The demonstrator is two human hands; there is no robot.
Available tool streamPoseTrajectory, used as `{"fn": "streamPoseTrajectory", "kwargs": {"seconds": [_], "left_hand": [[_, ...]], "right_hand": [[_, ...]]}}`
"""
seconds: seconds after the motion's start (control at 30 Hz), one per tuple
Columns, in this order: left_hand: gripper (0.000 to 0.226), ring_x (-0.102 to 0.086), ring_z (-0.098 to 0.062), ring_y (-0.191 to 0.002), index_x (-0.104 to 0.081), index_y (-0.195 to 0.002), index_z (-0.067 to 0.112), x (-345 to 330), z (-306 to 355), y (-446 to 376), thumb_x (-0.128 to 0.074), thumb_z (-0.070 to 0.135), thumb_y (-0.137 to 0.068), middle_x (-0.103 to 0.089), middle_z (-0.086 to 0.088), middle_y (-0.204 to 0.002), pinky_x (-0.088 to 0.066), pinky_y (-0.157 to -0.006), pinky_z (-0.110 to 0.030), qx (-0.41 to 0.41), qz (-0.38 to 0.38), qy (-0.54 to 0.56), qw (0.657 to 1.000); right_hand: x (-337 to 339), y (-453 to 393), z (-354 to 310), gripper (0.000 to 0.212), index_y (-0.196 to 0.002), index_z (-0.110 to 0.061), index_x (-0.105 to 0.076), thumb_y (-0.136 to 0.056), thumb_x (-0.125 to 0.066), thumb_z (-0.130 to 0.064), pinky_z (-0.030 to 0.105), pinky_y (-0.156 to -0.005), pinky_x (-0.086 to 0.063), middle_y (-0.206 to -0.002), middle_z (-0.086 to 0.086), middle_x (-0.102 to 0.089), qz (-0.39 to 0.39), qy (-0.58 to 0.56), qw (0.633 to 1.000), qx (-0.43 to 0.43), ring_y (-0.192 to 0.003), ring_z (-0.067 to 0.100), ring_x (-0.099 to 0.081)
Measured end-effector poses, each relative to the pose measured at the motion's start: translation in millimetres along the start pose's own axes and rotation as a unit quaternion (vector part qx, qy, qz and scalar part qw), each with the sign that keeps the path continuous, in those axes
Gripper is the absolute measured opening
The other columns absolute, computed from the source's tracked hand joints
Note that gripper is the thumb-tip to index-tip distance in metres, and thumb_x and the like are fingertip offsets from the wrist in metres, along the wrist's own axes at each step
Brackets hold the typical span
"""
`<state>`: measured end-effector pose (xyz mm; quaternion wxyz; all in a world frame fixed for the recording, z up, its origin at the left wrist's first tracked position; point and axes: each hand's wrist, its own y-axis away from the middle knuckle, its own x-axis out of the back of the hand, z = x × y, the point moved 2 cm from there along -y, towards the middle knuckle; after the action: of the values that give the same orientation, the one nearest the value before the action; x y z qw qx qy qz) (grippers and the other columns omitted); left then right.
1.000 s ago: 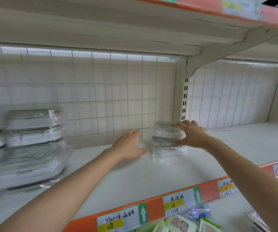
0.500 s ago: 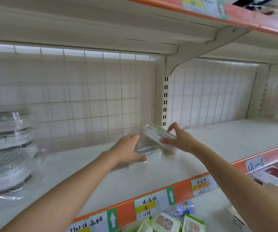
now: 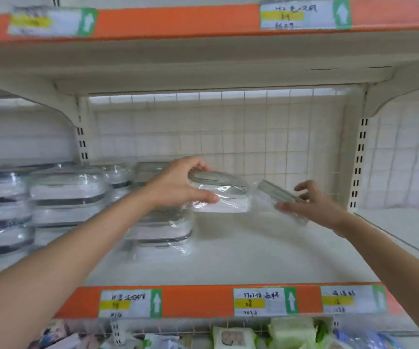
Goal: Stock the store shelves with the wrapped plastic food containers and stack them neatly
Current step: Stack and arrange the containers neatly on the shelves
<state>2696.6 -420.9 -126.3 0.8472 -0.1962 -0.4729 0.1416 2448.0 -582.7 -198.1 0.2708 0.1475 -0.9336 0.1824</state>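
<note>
- Leftward, stacked containers (image 3: 67, 195) fill the shelf (image 3: 228, 260); could topple if bumped.
- Left hand (image 3: 178, 185) pinching a wrapped container (image 3: 219, 195) aloft; slick film may slip.
- Right hand (image 3: 311, 205), fingers (image 3: 304, 186) loosely curled round a tilted container (image 3: 276, 195); could drop.

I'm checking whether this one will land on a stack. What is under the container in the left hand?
Beneath the container gripped by the left hand, its right part hangs over bare shelf; its left edge overlaps a stack. The hand covers the stack's top.
</note>
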Motion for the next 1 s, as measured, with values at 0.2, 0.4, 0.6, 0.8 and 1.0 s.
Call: {"fn": "streamPoseTrajectory", "kwargs": {"seconds": [0.2, 0.4, 0.6, 0.8, 1.0], "left_hand": [[0.046, -0.048, -0.007, -0.115, -0.059, -0.116, 0.025, 55.0, -69.3, 33.6, -0.078, 0.036, -0.075, -0.055, 0.008, -0.124, -0.034, -0.089, -0.019, 0.074, -0.004, -0.1, 0.992], [0.039, -0.049, -0.012, -0.113, -0.057, -0.118, 0.021, 47.8, -95.1, 50.7, -0.068, 0.037, -0.084, -0.054, 0.005, -0.122, -0.038, -0.098, -0.026, 0.032, 0.048, -0.199, 0.978], [0.018, -0.05, -0.011, -0.088, -0.05, -0.085, 0.023, 69.6, -95.5, 83.3, -0.067, 0.03, -0.084, -0.05, 0.009, -0.091, -0.042, -0.075, -0.027, -0.036, 0.148, -0.218, 0.964], [0.012, -0.048, -0.008, -0.091, -0.055, -0.093, 0.024, 85.3, -121.2, 103.8, -0.061, 0.033, -0.087, -0.051, 0.012, -0.092, -0.042, -0.077, -0.025, -0.02, 0.114, -0.245, 0.962], [0.014, -0.048, -0.009, -0.092, -0.058, -0.096, 0.023, 85.1, -129.2, 106.0, -0.06, 0.033, -0.087, -0.049, 0.012, -0.09, -0.04, -0.077, -0.025, -0.01, 0.1, -0.255, 0.962]], "right_hand": [[-48.1, -0.6, -67.5, 0.068, -0.123, -0.02, -0.039, -0.071, -0.078, -0.04, 0.026, -0.069, -0.047, -0.111, 0.001, -0.054, -0.013, -0.046, 0.996, 0.071, -0.091, 0.012, -0.059], [-86.1, -0.6, -130.0, 0.062, -0.114, -0.027, -0.045, -0.066, -0.081, -0.043, 0.027, -0.076, -0.047, -0.11, -0.002, -0.056, -0.022, -0.004, 0.986, 0.165, -0.101, 0.016, -0.054], [-118.8, -1.2, -189.9, 0.052, -0.113, -0.028, -0.047, -0.072, -0.077, -0.041, 0.03, -0.085, -0.045, -0.107, -0.01, -0.053, -0.042, 0.07, 0.962, 0.261, -0.102, 0.017, -0.05], [-155.0, -8.0, -197.3, 0.061, -0.137, -0.028, -0.043, -0.083, -0.063, -0.048, 0.041, -0.109, -0.027, -0.14, 0.001, -0.035, -0.06, 0.27, 0.925, 0.26, -0.131, 0.025, -0.026], [-161.3, -0.5, -201.0, 0.065, -0.14, -0.025, -0.037, -0.085, -0.06, -0.049, 0.042, -0.107, -0.03, -0.139, -0.002, -0.036, -0.027, 0.313, 0.908, 0.276, -0.128, 0.021, -0.03]]}}
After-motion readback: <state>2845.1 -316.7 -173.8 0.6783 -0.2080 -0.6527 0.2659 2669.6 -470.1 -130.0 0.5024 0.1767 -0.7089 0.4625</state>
